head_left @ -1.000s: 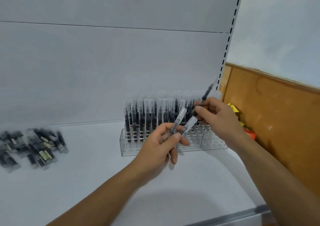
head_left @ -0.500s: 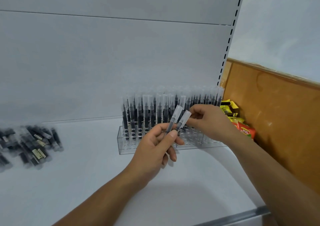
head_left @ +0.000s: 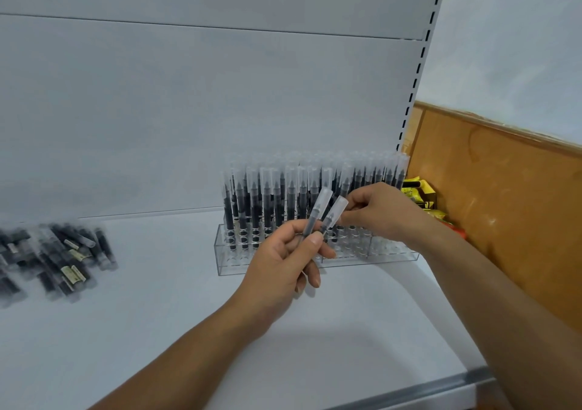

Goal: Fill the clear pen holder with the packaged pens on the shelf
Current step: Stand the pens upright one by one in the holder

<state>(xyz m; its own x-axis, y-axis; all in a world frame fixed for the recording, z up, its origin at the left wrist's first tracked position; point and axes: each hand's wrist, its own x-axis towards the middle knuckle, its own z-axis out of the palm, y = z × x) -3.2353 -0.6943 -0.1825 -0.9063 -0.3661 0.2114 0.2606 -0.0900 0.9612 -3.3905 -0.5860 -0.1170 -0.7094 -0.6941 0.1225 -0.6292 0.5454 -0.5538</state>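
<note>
Head view: the left hand [head_left: 283, 260] grips two pens [head_left: 326, 211] between the thumb and curled fingers. Their clear caps point up and lean to the right, just in front of the clear pen holder [head_left: 382, 257]. The right hand [head_left: 382, 211] is over the holder's right half with its fingers bunched close beside the cap of the nearer held pen. I cannot tell whether they pinch a pen, because the fingertips are lost among the clear caps. The holder stands on the shelf [head_left: 163, 321] near the back panel [head_left: 189, 110]. Its left side and rear rows are packed with upright capped pens, while several front sockets on the right look empty. Well to the left of the holder lies a blurred heap of packaged pens [head_left: 63, 252]. Just to its right are yellow packets [head_left: 420, 190] against a wooden panel [head_left: 510, 208]. The step in hand looks like seating pens one at a time, with the holder mostly filled. The next move probably calls for the right hand to take one pen from the left. It would then line that pen up upright over an empty front socket and lower it straight down without knocking its neighbours.
</note>
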